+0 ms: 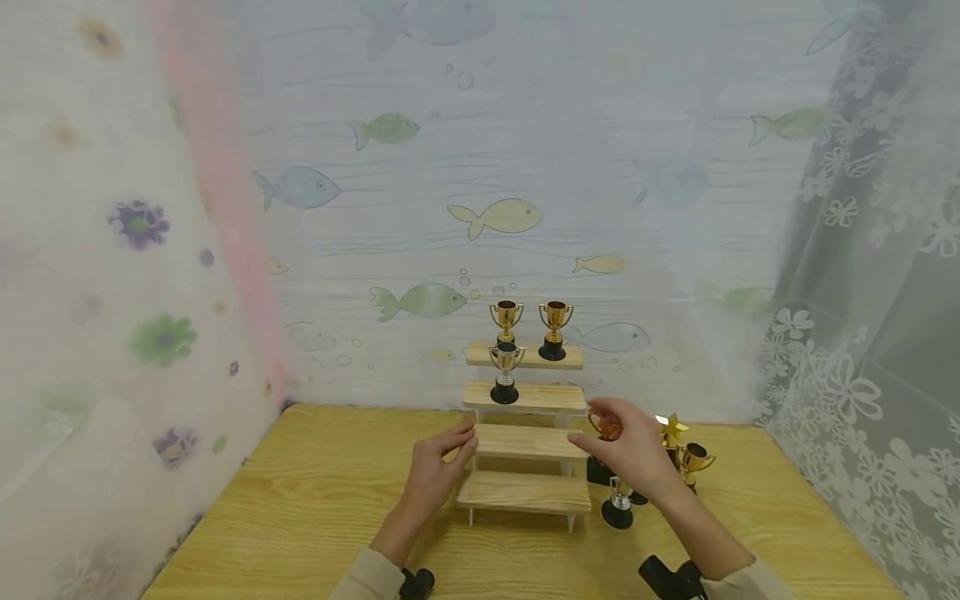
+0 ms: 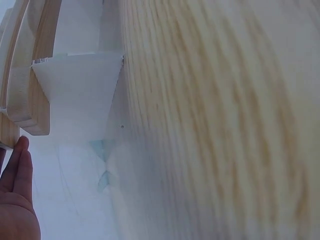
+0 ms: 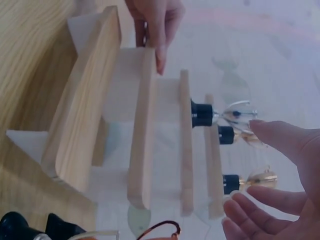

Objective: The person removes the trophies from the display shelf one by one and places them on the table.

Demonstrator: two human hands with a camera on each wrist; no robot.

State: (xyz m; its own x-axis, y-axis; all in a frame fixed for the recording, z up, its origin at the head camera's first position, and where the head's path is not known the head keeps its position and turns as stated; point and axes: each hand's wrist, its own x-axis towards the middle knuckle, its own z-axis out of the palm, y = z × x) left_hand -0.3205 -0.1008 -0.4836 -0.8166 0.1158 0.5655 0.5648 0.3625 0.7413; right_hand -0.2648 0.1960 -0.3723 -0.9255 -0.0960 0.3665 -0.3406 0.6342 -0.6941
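A stepped wooden stand (image 1: 525,492) with several tiers is on the table. My left hand (image 1: 438,467) is at its left end, and in the left wrist view the straight fingers (image 2: 22,172) reach a board's end. Off the right side, my right hand (image 1: 633,442) has thumb and fingers spread with nothing between them. Two gold trophies (image 1: 556,317) stand on the top tier, and a silver trophy (image 1: 506,367) is on the tier below. Partly behind my right hand is a copper-coloured trophy (image 1: 597,471).
Right of the stand, another silver trophy (image 1: 618,507), a gold cup (image 1: 694,460) and a gold star trophy (image 1: 672,429) are grouped on the wooden table (image 1: 337,500). A fish-patterned curtain (image 1: 360,225) hangs behind, with a lacy one (image 1: 877,400) at the right.
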